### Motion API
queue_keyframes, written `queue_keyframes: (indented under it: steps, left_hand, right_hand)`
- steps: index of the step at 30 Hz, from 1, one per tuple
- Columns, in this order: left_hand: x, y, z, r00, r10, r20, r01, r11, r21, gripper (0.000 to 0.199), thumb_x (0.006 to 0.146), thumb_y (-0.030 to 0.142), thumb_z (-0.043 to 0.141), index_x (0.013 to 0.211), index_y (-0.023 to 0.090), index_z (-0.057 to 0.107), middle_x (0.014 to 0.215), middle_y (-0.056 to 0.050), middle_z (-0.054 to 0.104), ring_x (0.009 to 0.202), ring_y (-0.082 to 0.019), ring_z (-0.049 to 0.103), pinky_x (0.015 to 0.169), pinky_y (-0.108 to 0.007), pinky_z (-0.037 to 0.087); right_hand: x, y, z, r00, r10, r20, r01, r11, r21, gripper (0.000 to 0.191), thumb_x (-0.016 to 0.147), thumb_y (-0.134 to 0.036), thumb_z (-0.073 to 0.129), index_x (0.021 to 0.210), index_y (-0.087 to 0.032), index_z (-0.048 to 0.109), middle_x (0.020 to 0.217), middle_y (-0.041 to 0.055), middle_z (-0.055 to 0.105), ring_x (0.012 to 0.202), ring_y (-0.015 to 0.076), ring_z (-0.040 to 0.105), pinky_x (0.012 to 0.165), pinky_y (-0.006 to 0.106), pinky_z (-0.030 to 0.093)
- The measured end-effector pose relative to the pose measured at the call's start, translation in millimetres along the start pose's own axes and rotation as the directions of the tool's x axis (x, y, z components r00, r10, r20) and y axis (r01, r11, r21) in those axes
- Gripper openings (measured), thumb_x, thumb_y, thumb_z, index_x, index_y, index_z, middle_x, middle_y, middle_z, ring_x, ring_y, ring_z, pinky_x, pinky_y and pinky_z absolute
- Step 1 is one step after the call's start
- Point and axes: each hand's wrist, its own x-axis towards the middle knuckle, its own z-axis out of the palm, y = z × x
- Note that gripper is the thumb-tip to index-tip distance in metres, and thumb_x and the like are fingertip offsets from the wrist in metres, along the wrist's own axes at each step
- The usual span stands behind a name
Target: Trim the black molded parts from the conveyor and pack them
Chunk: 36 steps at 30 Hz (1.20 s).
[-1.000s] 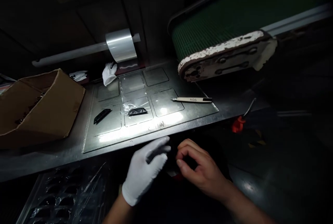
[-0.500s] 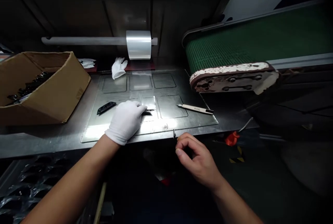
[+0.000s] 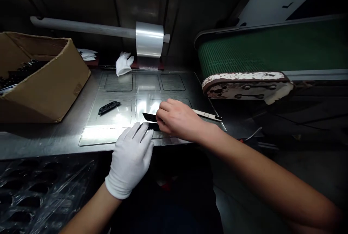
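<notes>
A glossy black plastic part (image 3: 149, 117) is raised slightly over the metal plate (image 3: 94, 132), its pointed left end showing. My bare right hand (image 3: 178, 120) is closed on it with curled fingers, which hide its right end. My left hand (image 3: 132, 159), in a white glove, grips the near side of the dark piece with its fingertips, close to the right fingers. Whether the dark strip below is the same part or its reflection, I cannot tell. Another black plastic part (image 3: 109, 108) lies on the plate to the left. A pale-handled tool (image 3: 207, 115) marked A06 lies partly behind my right hand.
A cardboard box (image 3: 51, 89) of black parts stands at left. Behind the plate are a roll of clear film (image 3: 149, 40) on a bar and a crumpled white glove (image 3: 124, 63). A green conveyor (image 3: 261, 49) juts in at right. Plastic-covered trays (image 3: 40, 194) sit below left.
My right hand has moved up and left from the table's front edge onto the black plastic part. My left hand has drawn nearer the front edge. The view has shifted slightly.
</notes>
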Motion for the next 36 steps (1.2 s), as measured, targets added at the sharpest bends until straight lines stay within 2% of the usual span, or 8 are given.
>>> queue_keyframes:
  steps: [5, 10, 17, 22, 25, 28, 31, 36]
  left_hand:
    - [-2, 2, 5.4, 0.999, -0.034, -0.012, 0.034, 0.999, -0.003, 0.039, 0.104, 0.028, 0.049, 0.139, 0.018, 0.064, 0.156, -0.011, 0.053, 0.145, -0.037, 0.045, 0.119, -0.057, 0.042]
    - [0, 1, 3.7, 0.999, -0.050, 0.010, 0.050, 0.998, -0.033, 0.040, 0.104, 0.028, 0.047, 0.138, 0.018, 0.065, 0.157, -0.010, 0.053, 0.144, -0.038, 0.045, 0.119, -0.058, 0.041]
    - [-9, 3, -0.4, 0.991, -0.088, -0.097, 0.072, 0.985, -0.159, 0.028, 0.102, 0.024, 0.055, 0.126, 0.021, 0.070, 0.153, -0.008, 0.056, 0.149, -0.037, 0.041, 0.120, -0.056, 0.043]
    - [-15, -3, -9.9, 0.955, -0.241, -0.173, 0.145, 0.888, -0.437, 0.032, 0.102, 0.022, 0.058, 0.134, 0.024, 0.066, 0.162, -0.003, 0.047, 0.158, -0.029, 0.030, 0.123, -0.047, 0.046]
    - [-5, -14, -19.1, 0.946, -0.262, -0.192, 0.165, 0.897, -0.410, 0.035, 0.103, 0.025, 0.059, 0.137, 0.026, 0.064, 0.163, -0.002, 0.045, 0.159, -0.031, 0.029, 0.125, -0.053, 0.043]
    - [17, -29, -24.7, 0.950, -0.245, -0.196, 0.176, 0.934, -0.311, 0.033, 0.104, 0.029, 0.055, 0.134, 0.023, 0.066, 0.161, -0.006, 0.049, 0.159, -0.034, 0.027, 0.124, -0.061, 0.041]
    - [37, -43, -23.2, 0.965, -0.197, -0.176, 0.160, 0.966, -0.204, 0.033, 0.103, 0.033, 0.055, 0.127, 0.018, 0.071, 0.154, -0.011, 0.055, 0.158, -0.037, 0.029, 0.124, -0.059, 0.040]
    - [51, -53, -14.3, 0.984, -0.165, -0.063, 0.161, 0.984, -0.071, 0.022, 0.097, 0.026, 0.058, 0.111, 0.022, 0.075, 0.138, -0.008, 0.066, 0.145, -0.038, 0.045, 0.118, -0.058, 0.046]
  right_hand:
    - [40, 5, -2, 0.989, -0.081, 0.121, 0.094, 0.990, -0.108, 0.030, 0.100, -0.022, 0.042, 0.096, -0.011, 0.069, 0.097, 0.0143, 0.067, 0.087, 0.0252, 0.054, 0.076, 0.041, 0.036]
    - [56, 4, -3, 0.978, -0.016, 0.206, 0.033, 0.996, -0.078, 0.030, 0.099, -0.024, 0.047, 0.095, -0.010, 0.073, 0.096, 0.0153, 0.070, 0.090, 0.0276, 0.060, 0.076, 0.042, 0.039]
    - [-14, 27, -12, 0.951, 0.302, 0.066, -0.307, 0.945, 0.110, 0.035, 0.105, -0.043, 0.044, 0.108, -0.020, 0.071, 0.110, 0.0077, 0.069, 0.095, 0.0213, 0.065, 0.081, 0.037, 0.049]
    - [-86, 60, 16, 0.867, 0.499, 0.022, -0.499, 0.865, 0.059, 0.037, 0.100, -0.036, 0.052, 0.129, -0.019, 0.065, 0.129, 0.0140, 0.066, 0.117, 0.0340, 0.060, 0.102, 0.053, 0.050]
    - [-106, 71, 36, 0.845, 0.534, -0.024, -0.530, 0.842, 0.103, 0.033, 0.102, -0.034, 0.048, 0.122, -0.017, 0.067, 0.123, 0.0152, 0.067, 0.116, 0.0341, 0.060, 0.103, 0.055, 0.050]
    - [-111, 77, 42, 0.852, 0.521, -0.046, -0.508, 0.845, 0.170, 0.031, 0.104, -0.037, 0.046, 0.111, -0.017, 0.069, 0.112, 0.0125, 0.070, 0.108, 0.0281, 0.063, 0.099, 0.046, 0.053]
    - [-103, 73, 36, 0.852, 0.512, -0.109, -0.477, 0.845, 0.242, 0.037, 0.107, -0.039, 0.042, 0.128, -0.018, 0.064, 0.121, 0.0116, 0.072, 0.110, 0.0226, 0.068, 0.097, 0.038, 0.055]
    - [-57, 39, 20, 0.922, 0.381, -0.072, -0.352, 0.900, 0.255, 0.039, 0.105, -0.032, 0.044, 0.139, -0.025, 0.063, 0.126, 0.0078, 0.073, 0.112, 0.0223, 0.070, 0.095, 0.036, 0.054]
